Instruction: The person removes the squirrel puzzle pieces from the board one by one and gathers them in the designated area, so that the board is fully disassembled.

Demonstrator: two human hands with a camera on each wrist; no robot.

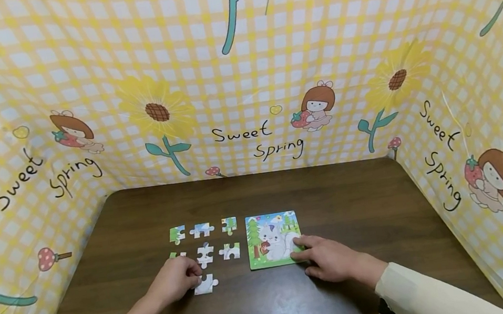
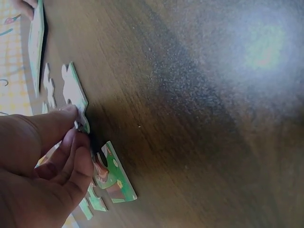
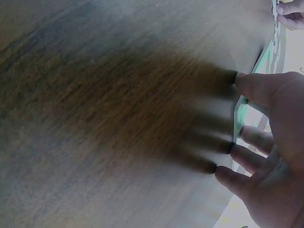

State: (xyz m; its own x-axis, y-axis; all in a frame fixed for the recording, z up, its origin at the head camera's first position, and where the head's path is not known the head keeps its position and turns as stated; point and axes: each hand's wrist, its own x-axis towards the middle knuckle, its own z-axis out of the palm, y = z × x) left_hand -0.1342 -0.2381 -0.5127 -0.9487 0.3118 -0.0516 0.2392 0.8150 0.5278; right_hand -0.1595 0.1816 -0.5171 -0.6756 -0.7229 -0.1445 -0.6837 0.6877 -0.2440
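My left hand (image 1: 178, 279) is at the lower left of the laid-out jigsaw pieces. Thumb and finger pinch the edge of a white puzzle piece (image 1: 206, 284), also seen in the left wrist view (image 2: 76, 90). Beneath that hand, a green and brown puzzle piece (image 2: 116, 175) lies on the table, hidden from the head view. My right hand (image 1: 329, 257) rests with spread, relaxed fingers at the lower right of a square squirrel picture (image 1: 268, 229). Some of its fingertips touch the picture; the thumb (image 3: 251, 85) is by the tabletop.
Several other pieces lie in rows, including a tree piece (image 1: 229, 225), a sky piece (image 1: 202, 230) and a green-cornered piece (image 1: 230, 251). One middle-row piece (image 1: 177, 255) is partly covered by the left hand. The brown table (image 1: 332, 189) is bordered by a yellow checked cloth (image 1: 246, 83).
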